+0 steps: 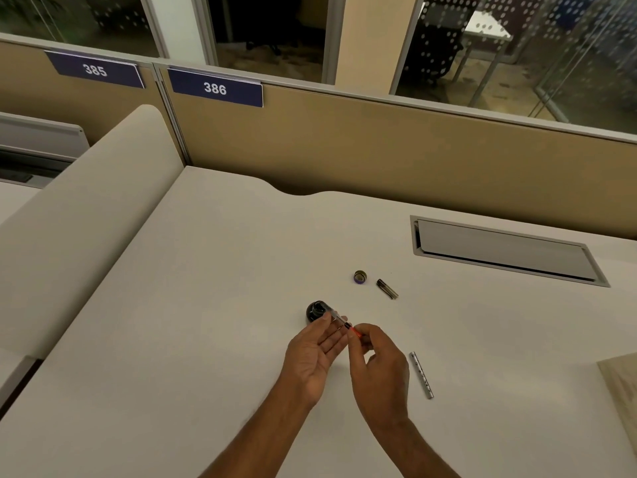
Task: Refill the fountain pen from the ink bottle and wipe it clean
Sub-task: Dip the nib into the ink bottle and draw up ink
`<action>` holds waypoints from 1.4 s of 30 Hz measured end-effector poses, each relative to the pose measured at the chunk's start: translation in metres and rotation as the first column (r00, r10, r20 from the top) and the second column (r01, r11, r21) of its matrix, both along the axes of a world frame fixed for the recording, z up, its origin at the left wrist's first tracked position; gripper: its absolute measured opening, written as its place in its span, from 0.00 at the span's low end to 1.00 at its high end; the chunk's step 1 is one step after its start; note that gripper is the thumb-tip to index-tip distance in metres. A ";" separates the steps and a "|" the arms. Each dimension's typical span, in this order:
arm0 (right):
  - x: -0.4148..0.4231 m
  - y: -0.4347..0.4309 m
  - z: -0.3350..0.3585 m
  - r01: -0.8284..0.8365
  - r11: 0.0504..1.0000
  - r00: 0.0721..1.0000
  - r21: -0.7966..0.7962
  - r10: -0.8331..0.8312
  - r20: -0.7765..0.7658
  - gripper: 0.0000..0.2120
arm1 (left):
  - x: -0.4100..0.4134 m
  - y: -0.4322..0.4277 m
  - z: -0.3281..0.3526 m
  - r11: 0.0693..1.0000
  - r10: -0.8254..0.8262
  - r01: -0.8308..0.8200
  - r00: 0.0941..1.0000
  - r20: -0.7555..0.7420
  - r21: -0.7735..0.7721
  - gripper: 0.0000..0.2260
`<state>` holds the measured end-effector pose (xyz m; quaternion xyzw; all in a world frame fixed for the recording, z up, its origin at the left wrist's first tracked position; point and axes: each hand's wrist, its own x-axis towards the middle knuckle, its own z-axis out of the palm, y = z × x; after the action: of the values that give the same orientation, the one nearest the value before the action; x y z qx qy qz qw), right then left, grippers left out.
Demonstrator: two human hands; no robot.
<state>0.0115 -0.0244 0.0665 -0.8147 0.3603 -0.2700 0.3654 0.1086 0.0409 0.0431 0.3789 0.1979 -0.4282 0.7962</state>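
One clear, orange-ended tube (337, 318), right hand (379, 360) pinching it, left hand (312, 357) flat alongside

Body parts in view: left hand (312, 357), right hand (379, 370), left forearm (262, 429), right forearm (410, 446). All four are bare, uncovered from the fingertips to the lower frame edge.

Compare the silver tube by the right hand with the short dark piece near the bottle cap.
The silver tube is longer and bright metal; the dark piece is shorter and nearly black. The silver tube lies close to the right hand, which pinches a red-ended pen part; the dark piece lies farther off, beside the bottle cap. Both lie flat on the desk, untouched, slanting alike.
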 end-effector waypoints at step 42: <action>0.029 -0.025 0.009 -0.160 0.987 0.985 -0.009 0.160 0.065 0.05 | -0.002 -0.020 0.006 0.936 0.069 -0.176 0.941 -0.333 -0.304 0.10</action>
<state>0.0403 -0.0498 0.0750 -0.8324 0.2811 -0.2672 0.3958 0.1061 0.0214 0.0494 0.1536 0.2723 -0.4593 0.8314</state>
